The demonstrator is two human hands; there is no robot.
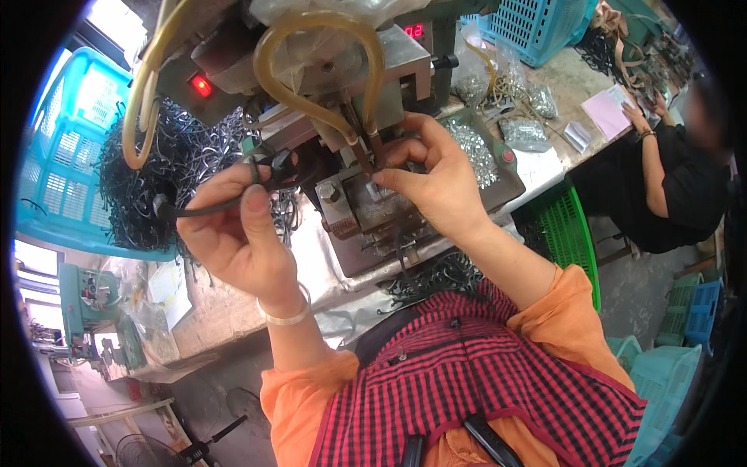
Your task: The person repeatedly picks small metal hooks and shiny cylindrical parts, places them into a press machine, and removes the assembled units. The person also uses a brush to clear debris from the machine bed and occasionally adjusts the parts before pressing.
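A machine [404, 61] stands on the worktop [214, 325], a basket [58, 204] of cables [138, 183] to its left, a tray [510, 184] of metal pieces [476, 144] right.

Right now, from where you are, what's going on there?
A person's left hand holds a thin black flexible strip. The right hand is at the grey metal machine, its fingertips below a looped yellowish tube; whether they pinch anything is unclear. Tangled dark strands fill a light-blue plastic basket at left.

Workshop: bench machine [406, 62], plastic crates [68, 191]
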